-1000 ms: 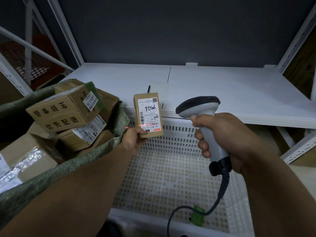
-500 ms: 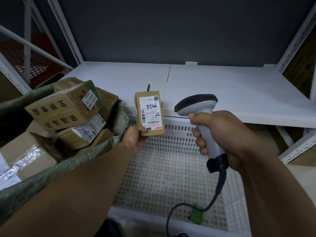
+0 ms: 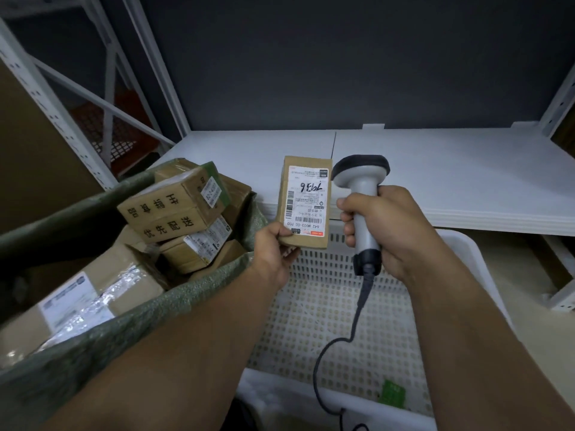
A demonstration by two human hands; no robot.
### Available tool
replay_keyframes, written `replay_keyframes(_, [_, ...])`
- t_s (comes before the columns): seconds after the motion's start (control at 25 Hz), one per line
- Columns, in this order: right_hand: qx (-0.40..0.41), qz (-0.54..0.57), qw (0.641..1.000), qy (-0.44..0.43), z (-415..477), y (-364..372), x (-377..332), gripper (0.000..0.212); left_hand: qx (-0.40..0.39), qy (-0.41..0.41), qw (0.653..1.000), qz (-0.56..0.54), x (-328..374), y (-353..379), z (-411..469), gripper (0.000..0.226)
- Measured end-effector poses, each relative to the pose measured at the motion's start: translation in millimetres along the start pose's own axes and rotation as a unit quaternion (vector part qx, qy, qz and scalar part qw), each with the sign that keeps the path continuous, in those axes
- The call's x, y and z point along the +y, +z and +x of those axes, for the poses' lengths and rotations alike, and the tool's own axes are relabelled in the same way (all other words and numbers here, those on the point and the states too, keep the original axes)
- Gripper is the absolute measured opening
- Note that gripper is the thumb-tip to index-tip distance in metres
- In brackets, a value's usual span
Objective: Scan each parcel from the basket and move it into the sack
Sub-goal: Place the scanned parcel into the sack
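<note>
My left hand [image 3: 273, 247] pinches the lower edge of a small brown parcel [image 3: 303, 181] and holds it upright above the white perforated basket [image 3: 326, 318]. A white shipping label with barcodes faces me. My right hand [image 3: 392, 231] grips the grey handle of a barcode scanner [image 3: 361, 181], whose dark head sits just right of the parcel. The scanner's cable hangs down into the basket. At the left stands the green woven sack [image 3: 130, 331], holding several cardboard parcels [image 3: 174, 209].
A white shelf board [image 3: 451, 175] runs behind the basket, against a dark wall. White metal rack posts [image 3: 155, 63] rise at the left and right. A small green tag [image 3: 393, 395] sits on the basket's near rim. No parcel shows on the basket floor.
The red scan line on the label has gone out. The parcel and the scanner have come closer together, and the scanner head has moved up beside the parcel.
</note>
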State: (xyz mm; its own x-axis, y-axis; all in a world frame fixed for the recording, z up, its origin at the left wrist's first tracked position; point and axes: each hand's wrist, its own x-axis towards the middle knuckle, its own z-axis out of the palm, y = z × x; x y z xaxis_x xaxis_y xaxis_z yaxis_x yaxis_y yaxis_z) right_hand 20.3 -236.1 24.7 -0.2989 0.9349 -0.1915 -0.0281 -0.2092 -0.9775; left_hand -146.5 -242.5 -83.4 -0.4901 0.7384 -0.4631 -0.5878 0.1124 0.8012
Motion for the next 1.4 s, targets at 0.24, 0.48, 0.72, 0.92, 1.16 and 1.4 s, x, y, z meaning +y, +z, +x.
replay_keyframes(0.24, [-0.014, 0.025, 0.998, -0.059, -5.5, 42.9, -11.4, 0.009, 0.023, 0.115, 0.986, -0.116, 46.6, -13.3, -43.0, 0.069])
replay_keyframes(0.48, [-0.053, 0.016, 0.996, -0.074, -8.7, 75.4, -14.1, 0.016, 0.097, 0.208, 0.937, -0.262, 81.6, -42.8, -62.1, 0.047])
replay_keyframes(0.72, [-0.061, 0.002, 0.996, -0.059, -10.4, 87.7, -8.0, 0.018, 0.184, 0.214, 0.887, -0.365, 98.3, -66.8, -61.5, 0.017])
replay_keyframes(0.92, [-0.067, -0.008, 0.996, -0.053, -11.1, 84.2, -7.2, 0.02, 0.224, 0.147, 0.883, -0.386, 105.4, -85.1, -59.8, 0.022])
replay_keyframes(1.16, [-0.07, -0.014, 0.996, -0.047, -10.6, 81.3, -5.2, 0.02, 0.282, 0.125, 0.895, -0.323, 107.0, -92.6, -57.2, 0.038])
replay_keyframes(1.4, [-0.057, -0.016, 0.997, -0.047, -7.4, 74.5, -3.6, 0.019, 0.247, 0.116, 0.911, -0.308, 109.5, -103.4, -67.3, 0.047])
